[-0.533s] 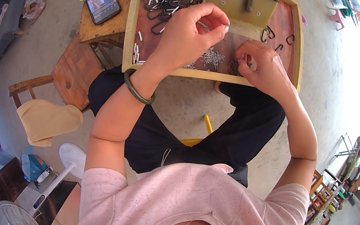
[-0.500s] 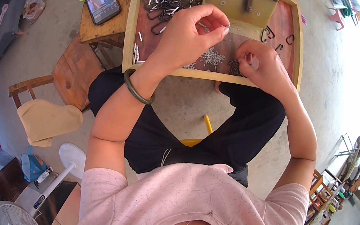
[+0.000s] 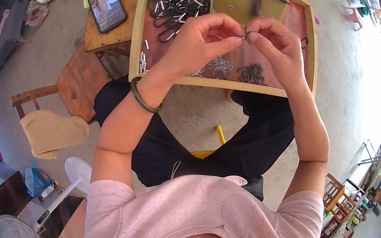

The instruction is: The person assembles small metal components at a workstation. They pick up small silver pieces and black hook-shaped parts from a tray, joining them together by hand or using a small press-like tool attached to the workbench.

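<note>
From my end I see the left hand (image 3: 210,38) and right hand (image 3: 278,44) meeting over the wood-rimmed tray (image 3: 227,85), both sets of fingers pinched on a tiny metal part (image 3: 245,37), too small for me to identify, presumably to steady it from two sides. Silver pins (image 3: 222,65) and small dark pieces (image 3: 252,73) lie heaped near the close rim, probably for short reaches, with black carabiners (image 3: 172,0) piled beyond the left hand.

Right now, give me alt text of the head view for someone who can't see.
The left hand and right hand meet over a shallow tray, pinching a tiny part. Black clips and small grey bits lie in it; a phone rests on a table to the left.
</note>
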{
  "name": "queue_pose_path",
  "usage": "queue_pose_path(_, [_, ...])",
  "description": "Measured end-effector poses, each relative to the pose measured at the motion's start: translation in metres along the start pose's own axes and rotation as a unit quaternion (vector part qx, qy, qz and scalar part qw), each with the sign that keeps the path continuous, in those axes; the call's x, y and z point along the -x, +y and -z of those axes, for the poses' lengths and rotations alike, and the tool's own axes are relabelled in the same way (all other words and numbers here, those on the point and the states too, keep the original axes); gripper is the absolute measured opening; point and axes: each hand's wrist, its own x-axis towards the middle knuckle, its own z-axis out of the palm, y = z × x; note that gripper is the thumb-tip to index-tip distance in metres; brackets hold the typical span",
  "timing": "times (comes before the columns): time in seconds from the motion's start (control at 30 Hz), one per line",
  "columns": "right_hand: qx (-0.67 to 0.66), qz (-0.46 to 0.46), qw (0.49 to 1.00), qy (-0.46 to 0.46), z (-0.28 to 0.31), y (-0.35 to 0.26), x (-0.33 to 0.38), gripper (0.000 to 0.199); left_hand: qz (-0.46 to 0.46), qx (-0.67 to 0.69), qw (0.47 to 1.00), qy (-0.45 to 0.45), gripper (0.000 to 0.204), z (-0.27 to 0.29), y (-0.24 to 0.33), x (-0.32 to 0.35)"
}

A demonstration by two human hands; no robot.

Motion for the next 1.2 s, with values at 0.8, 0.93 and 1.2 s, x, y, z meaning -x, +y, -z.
queue_pose_path(0.8, [0.068, 0.025, 0.997, -0.024, 0.002, -0.007, -0.010, 0.012, -0.027, 0.060, 0.998, 0.012, 0.012, -0.005, -0.004, -0.005])
queue_pose_path(0.93, [0.227, 0.131, 0.965, 0.000, -0.007, -0.014, -0.007, 0.014, -0.014, 0.058, 0.998, 0.026, 0.008, -0.003, -0.006, -0.003])
queue_pose_path(1.2, [0.479, 0.194, 0.853, -0.079, -0.002, 0.017, 0.018, 0.011, 0.004, 0.035, 0.998, 0.052, 0.002, 0.003, 0.002, -0.003])
